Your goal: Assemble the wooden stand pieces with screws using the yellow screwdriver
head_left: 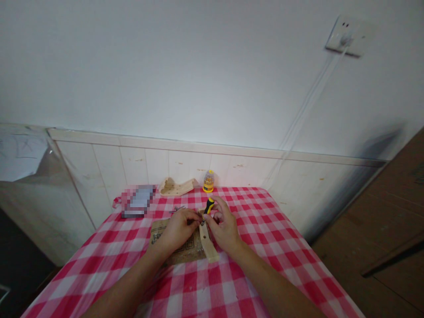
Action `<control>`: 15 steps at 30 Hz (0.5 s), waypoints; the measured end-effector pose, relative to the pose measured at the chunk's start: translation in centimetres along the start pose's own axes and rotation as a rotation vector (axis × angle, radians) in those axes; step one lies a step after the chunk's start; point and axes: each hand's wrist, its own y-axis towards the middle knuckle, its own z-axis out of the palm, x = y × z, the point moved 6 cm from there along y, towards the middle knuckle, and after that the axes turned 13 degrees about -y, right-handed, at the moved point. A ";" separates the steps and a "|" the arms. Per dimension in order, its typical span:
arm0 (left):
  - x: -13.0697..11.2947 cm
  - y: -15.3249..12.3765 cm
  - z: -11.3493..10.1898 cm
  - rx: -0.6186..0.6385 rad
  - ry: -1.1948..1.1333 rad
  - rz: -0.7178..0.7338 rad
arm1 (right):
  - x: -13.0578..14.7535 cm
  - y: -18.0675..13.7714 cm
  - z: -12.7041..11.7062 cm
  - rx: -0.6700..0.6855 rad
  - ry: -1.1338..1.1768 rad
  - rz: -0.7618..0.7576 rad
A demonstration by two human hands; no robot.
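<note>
My right hand [223,223] is closed on a yellow and black screwdriver [209,206], which tilts with its tip end down toward a pale wooden piece [207,244]. A dark hole shows in that piece, and it lies partly over a brown printed sheet [190,252]. At the wooden piece's far end, the fingers of my left hand [182,226] are pinched together near the screwdriver's tip. What they hold, if anything, is hidden.
A second shaped wooden piece [177,188] lies at the back, beside a yellow-capped bit container [208,181]. Several small dark metal parts [177,209] lie behind my left hand. A pixelated phone-like object [139,201] is at the left. The checked tablecloth [258,265] reaches the panelled wall [132,161].
</note>
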 end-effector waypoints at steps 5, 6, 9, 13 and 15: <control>0.2 0.0 0.0 -0.007 -0.014 0.001 | -0.2 0.0 0.0 0.003 -0.014 0.000; 0.3 0.0 0.0 -0.007 -0.019 0.002 | -0.2 -0.1 0.0 0.007 -0.009 -0.002; 0.4 0.0 0.1 0.007 -0.025 0.006 | -0.2 -0.3 0.1 0.014 0.031 -0.011; 0.2 0.0 0.1 0.024 -0.003 0.012 | -0.1 -0.4 0.5 0.045 0.123 -0.008; 0.1 0.0 0.1 0.027 0.006 0.007 | -0.1 -0.4 0.5 0.044 0.136 0.002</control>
